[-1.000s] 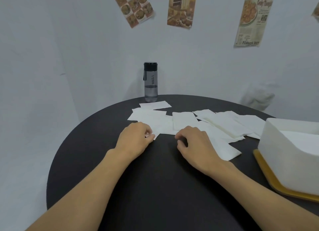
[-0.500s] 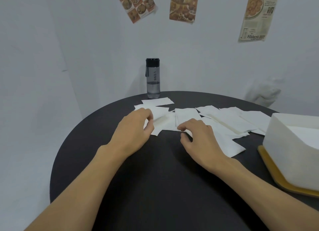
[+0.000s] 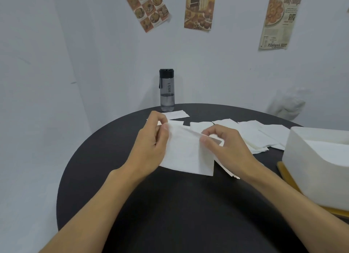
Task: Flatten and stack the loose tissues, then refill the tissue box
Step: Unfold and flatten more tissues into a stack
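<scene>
White tissue (image 3: 187,154) lifted, others (image 3: 255,133) scattered flat

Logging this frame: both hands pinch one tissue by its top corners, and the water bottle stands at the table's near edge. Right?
Not quite. The head view shows the water bottle at the table's far edge, by the wall. Left hand and right hand do pinch one tissue.

Plain white tissue (image 3: 187,154) at centre frame, more white tissues (image 3: 260,135) scattered right of centre across a matte black table (image 3: 170,205). White tissue box (image 3: 317,164) on a yellow base (image 3: 287,175) at the right edge. Smoky grey bottle (image 3: 167,94) with black cap at upper centre, brown-and-orange food posters (image 3: 200,6) along the top on a pale grey wall (image 3: 56,63).
</scene>
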Demonstrator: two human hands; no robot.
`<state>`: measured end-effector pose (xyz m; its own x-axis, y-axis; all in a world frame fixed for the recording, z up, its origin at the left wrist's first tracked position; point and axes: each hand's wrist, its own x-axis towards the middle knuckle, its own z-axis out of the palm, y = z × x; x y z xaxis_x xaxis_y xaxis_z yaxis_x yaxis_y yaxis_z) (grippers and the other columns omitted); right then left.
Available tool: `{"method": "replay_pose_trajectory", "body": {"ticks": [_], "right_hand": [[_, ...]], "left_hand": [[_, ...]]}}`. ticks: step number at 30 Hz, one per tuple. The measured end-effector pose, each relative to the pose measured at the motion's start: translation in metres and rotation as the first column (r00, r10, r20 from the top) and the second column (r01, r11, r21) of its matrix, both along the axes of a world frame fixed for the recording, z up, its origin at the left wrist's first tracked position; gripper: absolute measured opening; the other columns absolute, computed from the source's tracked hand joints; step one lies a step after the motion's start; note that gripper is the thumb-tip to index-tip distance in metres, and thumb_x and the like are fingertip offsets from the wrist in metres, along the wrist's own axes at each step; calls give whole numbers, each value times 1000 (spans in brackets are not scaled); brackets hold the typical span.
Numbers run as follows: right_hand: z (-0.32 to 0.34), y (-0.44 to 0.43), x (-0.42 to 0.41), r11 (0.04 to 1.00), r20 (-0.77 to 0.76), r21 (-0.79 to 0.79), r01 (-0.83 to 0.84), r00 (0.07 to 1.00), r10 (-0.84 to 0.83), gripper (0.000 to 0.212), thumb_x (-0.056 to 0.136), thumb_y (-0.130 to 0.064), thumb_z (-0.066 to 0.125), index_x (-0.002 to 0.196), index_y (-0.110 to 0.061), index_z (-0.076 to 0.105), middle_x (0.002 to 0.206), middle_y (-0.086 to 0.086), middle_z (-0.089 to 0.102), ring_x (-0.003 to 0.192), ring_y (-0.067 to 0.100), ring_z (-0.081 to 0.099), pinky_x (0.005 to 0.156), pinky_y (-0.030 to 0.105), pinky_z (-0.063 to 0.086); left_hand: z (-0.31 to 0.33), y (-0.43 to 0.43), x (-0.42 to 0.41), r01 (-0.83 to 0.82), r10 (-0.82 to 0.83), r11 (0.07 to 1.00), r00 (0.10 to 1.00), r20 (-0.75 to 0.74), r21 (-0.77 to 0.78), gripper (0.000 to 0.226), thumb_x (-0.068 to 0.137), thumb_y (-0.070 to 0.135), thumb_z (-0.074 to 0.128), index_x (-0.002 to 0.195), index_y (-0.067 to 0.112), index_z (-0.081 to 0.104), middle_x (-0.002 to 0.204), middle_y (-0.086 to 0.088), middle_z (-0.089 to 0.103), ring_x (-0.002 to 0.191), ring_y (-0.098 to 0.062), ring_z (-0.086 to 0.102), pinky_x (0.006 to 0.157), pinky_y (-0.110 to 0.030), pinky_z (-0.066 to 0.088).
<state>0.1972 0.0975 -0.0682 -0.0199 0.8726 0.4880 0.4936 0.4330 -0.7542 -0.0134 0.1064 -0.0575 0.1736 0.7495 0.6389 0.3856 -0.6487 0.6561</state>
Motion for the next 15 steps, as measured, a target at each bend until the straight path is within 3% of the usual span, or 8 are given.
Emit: {"method": "replay_pose_trajectory", "body": {"ticks": [2, 4, 6, 8, 12, 15], "right_hand": [[3, 0, 0, 996, -82, -53, -78, 994, 74, 10, 94, -17, 64, 84, -18, 67, 80, -7, 70, 75, 4, 62, 72, 20, 46], [5, -2, -2, 984, -107, -114, -135, 987, 123, 8, 92, -15, 67, 84, -14, 69, 78, 3, 72, 70, 7, 63, 68, 23, 49], [3, -1, -3, 973, -28, -189, -133, 991, 130, 9, 91, -16, 69, 83, -15, 71, 76, -2, 73, 67, 3, 63, 66, 18, 49], [-1, -1, -1, 962, 78, -256, -97, 990, 120, 9, 90, -20, 68, 83, -19, 72, 78, -2, 74, 68, 3, 63, 66, 17, 48], [-9, 9, 6, 987, 246, -134, 91, 968, -56, 7, 91, -25, 65, 86, -27, 69, 84, -14, 69, 83, 5, 61, 72, 13, 46], [-10, 29, 13, 976, 262, -56, 209, 947, -187, 12, 92, -20, 64, 103, -18, 69, 96, -12, 66, 99, 11, 60, 88, 24, 46]], "left_hand": [[1, -1, 1, 36, -28, 996, 995, 92, -86, 10, 104, 22, 48, 100, 30, 44, 59, 0, 42, 55, -9, 39, 54, -26, 35], [2, -1, 2, 63, -38, 983, 989, 144, -175, 23, 97, 26, 63, 108, 34, 45, 75, 2, 66, 73, -15, 60, 68, -32, 48], [0, 3, 1, 15, -6, 984, 999, 48, -178, 34, 89, 21, 72, 109, 35, 48, 87, 13, 73, 96, -4, 62, 82, -26, 46], [-5, 7, -1, -9, -4, 983, 998, -69, -186, 34, 87, 17, 72, 109, 35, 52, 87, 17, 73, 108, 2, 57, 89, -20, 38], [-18, 16, -7, -1, -75, 958, 965, -253, -287, 27, 87, 15, 69, 102, 35, 61, 83, 10, 72, 90, -5, 64, 83, -25, 51], [-25, 18, -7, 22, -125, 945, 946, -299, -326, 21, 87, 12, 67, 95, 31, 66, 75, 8, 68, 65, -5, 58, 73, -29, 54]]}}
